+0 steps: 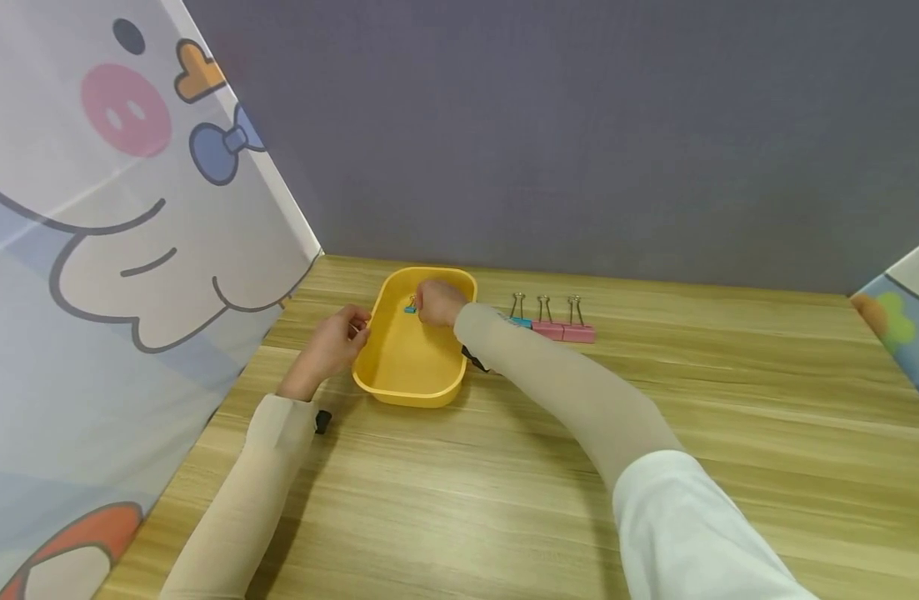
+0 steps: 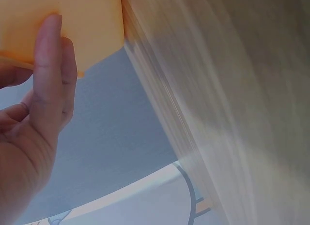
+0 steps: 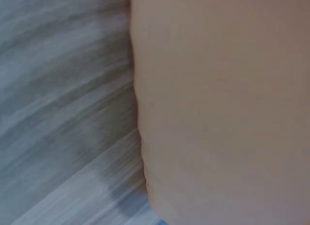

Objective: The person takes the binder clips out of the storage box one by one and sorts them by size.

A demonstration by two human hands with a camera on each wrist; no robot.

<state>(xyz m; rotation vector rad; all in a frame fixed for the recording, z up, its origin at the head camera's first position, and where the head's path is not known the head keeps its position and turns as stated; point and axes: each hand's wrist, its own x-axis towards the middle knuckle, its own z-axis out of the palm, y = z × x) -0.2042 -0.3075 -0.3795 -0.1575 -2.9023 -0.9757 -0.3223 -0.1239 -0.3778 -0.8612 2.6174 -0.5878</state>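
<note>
A yellow plastic tub [image 1: 407, 367] stands on the table. At its left side is my left hand [image 1: 337, 342], fingertips right at the rim; in the left wrist view the extended fingers [image 2: 48, 65] lie against the tub's wall. My right hand [image 1: 439, 302] reaches inside with its fingers bent downward, their tips hidden. Right beside those fingers, toward the far left of the tub, is a small blue binder clip [image 1: 410, 309] with metal handles. I cannot tell whether the right fingers pinch it. A sleeve [image 3: 223, 109] fills most of the right wrist view.
Right of the tub, binder clips stand in a row, handles up: a blue one [image 1: 521, 322], partly behind the right forearm, and two pink ones, the nearer pink clip [image 1: 546, 331] and the end pink clip [image 1: 578, 333]. A grey panel [image 1: 579, 150] rises behind the wooden table [image 1: 729, 400].
</note>
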